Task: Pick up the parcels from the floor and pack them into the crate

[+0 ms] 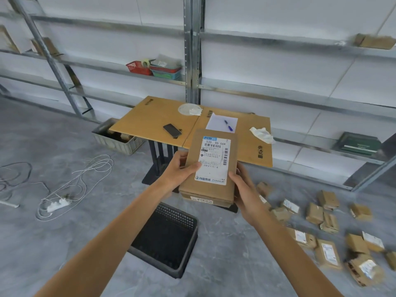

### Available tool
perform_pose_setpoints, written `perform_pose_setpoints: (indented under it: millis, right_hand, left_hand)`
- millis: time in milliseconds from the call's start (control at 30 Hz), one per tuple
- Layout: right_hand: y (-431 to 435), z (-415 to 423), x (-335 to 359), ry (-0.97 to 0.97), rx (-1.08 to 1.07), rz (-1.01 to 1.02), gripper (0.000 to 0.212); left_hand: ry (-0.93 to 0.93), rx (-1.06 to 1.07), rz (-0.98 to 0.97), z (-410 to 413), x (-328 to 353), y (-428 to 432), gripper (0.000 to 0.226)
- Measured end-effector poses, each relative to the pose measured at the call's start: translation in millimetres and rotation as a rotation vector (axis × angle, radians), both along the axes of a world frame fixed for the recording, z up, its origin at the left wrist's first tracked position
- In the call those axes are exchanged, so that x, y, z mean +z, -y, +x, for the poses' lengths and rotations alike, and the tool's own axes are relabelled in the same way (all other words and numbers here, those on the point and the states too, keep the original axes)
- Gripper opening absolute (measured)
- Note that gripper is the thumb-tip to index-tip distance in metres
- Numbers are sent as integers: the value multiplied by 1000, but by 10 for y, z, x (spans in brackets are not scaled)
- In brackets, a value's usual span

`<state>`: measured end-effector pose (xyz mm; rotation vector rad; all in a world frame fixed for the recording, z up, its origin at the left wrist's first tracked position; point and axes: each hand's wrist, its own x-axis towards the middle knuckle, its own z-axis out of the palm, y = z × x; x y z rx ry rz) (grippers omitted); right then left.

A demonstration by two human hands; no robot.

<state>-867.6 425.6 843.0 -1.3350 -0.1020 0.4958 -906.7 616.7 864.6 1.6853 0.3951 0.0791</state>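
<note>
Both hands are up in front of the person, clamped on a stack of two brown cardboard parcels. The left hand grips the stack's left edge, thumb lying over the top and the fingers out of sight beneath. The right hand grips the right edge the same way, thumb on the upper face. The top parcel shows one white shipping label with barcodes, facing up. The lower parcel peeks out only along its near edge, where a strip of a second label shows.

Below the stack and nearer the person, one black crate with perforated walls stands on the grey floor. To the right of it, well apart, the loose parcels lie scattered on the floor. I count about fourteen, though several overlap and the tally is not certain. Some lie label-up, others plain brown.

Behind the hands stands one low table with a brown board top. It carries one dark phone, one sheet of paper with one blue pen on it, and two crumpled white tissues. One grey bin sits on the floor, partly under its left corner. Off to the left, one white power strip lies among loops of cable.
</note>
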Motion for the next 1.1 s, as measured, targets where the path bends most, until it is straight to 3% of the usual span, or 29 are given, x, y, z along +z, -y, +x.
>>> perform_pose_setpoints:
  millis: [367,867,1100]
  right_hand:
    - [-1142,421,-227,-71,101,-137,49]
    - [-3334,206,-912,-313,-165,-157,43]
    - [-3951,107,-1526,-336,-228,-266,38]
  left_hand:
    - [-117,40,18,438,-320,-1201,44]
    - [-272,-174,179,632,-920,-3430,43]
    - [-329,-213,113,492,-1529,-4009,37]
